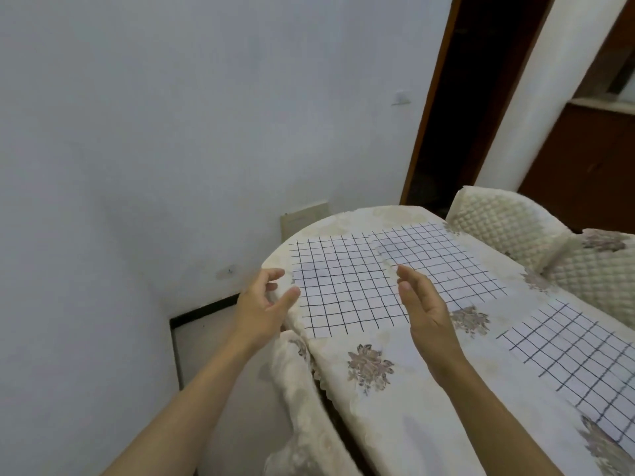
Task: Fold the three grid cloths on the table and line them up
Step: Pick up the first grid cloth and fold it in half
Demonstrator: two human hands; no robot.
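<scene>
All three lay flat and unfolded on the cream floral tablecloth: the leftmost white cloth with a black grid, a second gridded cloth overlapping its far right corner, and the third gridded cloth apart on the right. The left hand, fingers loosely spread, and the right hand, fingers straight, both empty, bracketed the leftmost one, likely lining up to take its edges for a first fold.
</scene>
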